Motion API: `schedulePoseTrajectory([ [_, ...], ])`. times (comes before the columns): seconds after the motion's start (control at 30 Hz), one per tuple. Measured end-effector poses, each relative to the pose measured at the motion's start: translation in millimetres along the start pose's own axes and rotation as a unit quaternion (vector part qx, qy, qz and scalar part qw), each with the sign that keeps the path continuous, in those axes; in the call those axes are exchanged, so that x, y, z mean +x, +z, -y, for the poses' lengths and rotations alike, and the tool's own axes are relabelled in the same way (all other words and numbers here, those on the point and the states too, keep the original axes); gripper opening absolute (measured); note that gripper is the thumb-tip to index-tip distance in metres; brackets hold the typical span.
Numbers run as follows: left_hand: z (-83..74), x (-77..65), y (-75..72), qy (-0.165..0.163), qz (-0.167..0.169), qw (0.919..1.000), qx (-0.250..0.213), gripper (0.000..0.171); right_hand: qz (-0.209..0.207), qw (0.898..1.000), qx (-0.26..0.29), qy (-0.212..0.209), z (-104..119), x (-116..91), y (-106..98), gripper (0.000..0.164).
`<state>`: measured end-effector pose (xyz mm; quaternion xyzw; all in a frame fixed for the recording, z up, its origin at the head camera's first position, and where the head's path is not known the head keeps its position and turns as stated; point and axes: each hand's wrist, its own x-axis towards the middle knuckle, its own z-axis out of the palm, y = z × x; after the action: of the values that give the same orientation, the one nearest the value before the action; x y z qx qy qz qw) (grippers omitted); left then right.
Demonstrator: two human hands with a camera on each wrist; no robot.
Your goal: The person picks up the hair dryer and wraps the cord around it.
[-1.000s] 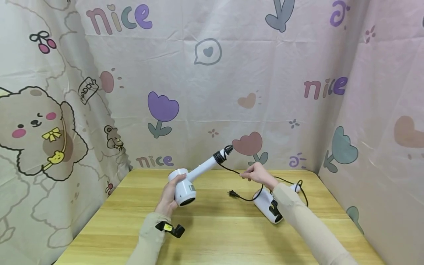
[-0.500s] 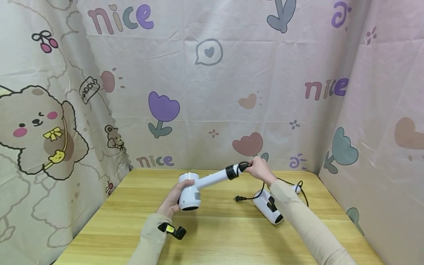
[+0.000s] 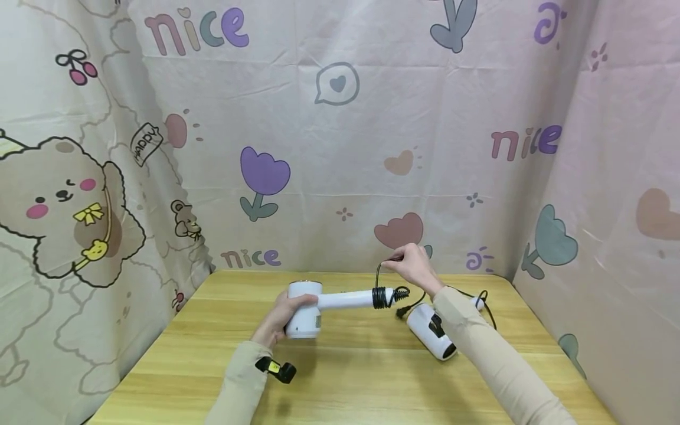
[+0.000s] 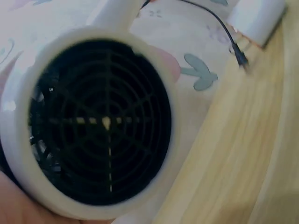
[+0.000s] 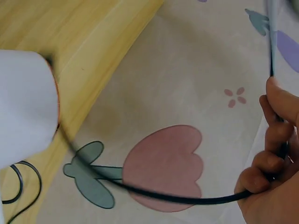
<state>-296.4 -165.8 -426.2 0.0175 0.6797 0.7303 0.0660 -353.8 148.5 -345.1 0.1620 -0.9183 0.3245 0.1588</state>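
My left hand (image 3: 280, 319) grips the body of a white hair dryer (image 3: 304, 310), its handle pointing right. In the left wrist view, the round dark grille (image 4: 107, 121) fills the middle. Several turns of black power cord (image 3: 379, 298) wrap the handle near its end. Above the handle, my right hand (image 3: 415, 267) pinches a raised stretch of that cord. In the right wrist view, its fingers curl round the cord (image 5: 187, 200), which hangs in a curve. The plug (image 3: 402, 311) dangles below the right hand, close to a second white hair dryer (image 3: 429, 332).
The second hair dryer lies on the wooden table (image 3: 340, 383) under the right forearm, its handle and loose black cord (image 3: 493, 313) toward the back right. Printed curtains (image 3: 329, 147) enclose the table at the back and both sides.
The held dryer has moved slightly right and its handle has swung from slanting upward to nearly level. My right hand has gone round the handle end with the cord and risen above it.
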Motion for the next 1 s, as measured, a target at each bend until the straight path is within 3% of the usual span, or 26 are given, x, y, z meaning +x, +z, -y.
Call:
schedulePoseTrajectory([
  [0.23, -5.0, 0.7, 4.7, 0.037, -0.051, 0.9953, 0.073, 0.07, -0.021, 0.999, -0.018, -0.044, 12, -2, 2, 0.012],
  [0.43, -4.7, 4.6, 4.1, 0.046, -0.079, 0.991, 0.098, 0.074, -0.049, 0.993, -0.062, -0.088, 23, -8, 5, 0.011],
  [0.6, -3.8, 4.9, 1.8, 0.059, -0.131, 0.9821, 0.121, 0.077, -0.069, 0.984, -0.093, -0.135, 32, -15, 9, 0.007],
  [0.73, -4.9, 3.6, 0.7, 0.077, -0.182, 0.9686, 0.152, 0.081, -0.081, 0.982, -0.106, -0.137, 36, -20, 14, 0.006],
  [0.9, -6.6, 2.2, 3.7, 0.118, -0.256, 0.94, 0.192, 0.088, -0.08, 0.985, -0.088, -0.123, 39, -24, 19, 0.01],
  [1.0, -6.9, 2.9, 6.8, 0.14, -0.297, 0.9259, 0.187, 0.091, -0.072, 0.989, -0.067, -0.115, 39, -24, 23, 0.013],
])
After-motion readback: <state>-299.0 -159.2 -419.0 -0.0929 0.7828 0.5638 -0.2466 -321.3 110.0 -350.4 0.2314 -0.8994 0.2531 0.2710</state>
